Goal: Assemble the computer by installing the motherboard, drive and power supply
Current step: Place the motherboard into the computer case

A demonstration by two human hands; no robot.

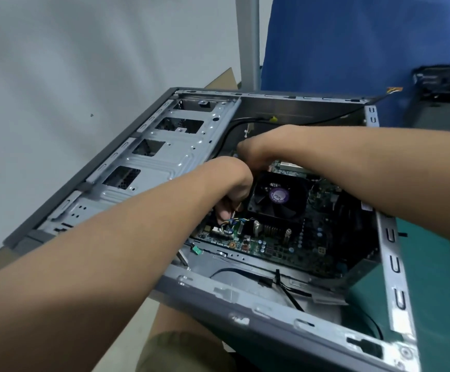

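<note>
With the open computer case (245,320) tipped toward the wearer, the eye goes first over its near rim, where one black cable (288,291) trails across the floor panel. Just beyond it the motherboard (280,248) already lies in the case bottom. The left hand (232,189) dips in at the board's left edge, fingers curled down just above the bundle of coloured fan wires (233,224), though whether they pinch anything can't be made out. Next along is the cooler fan (279,196), and past it the right hand (253,149) hangs wrist-up over the board's far corner, its fingers hidden, so its grip is anyone's guess. This looks like seating or fastening the board: the job wants the wires kept out from under the edge, the board squared to its mounts, and pressure kept on the edges, never on the fan. Farther left stands the drive cage (170,157). The count: two hands, one motherboard, one fan, one cage with four cut-outs, and no drive or power supply showing inside yet.
</note>
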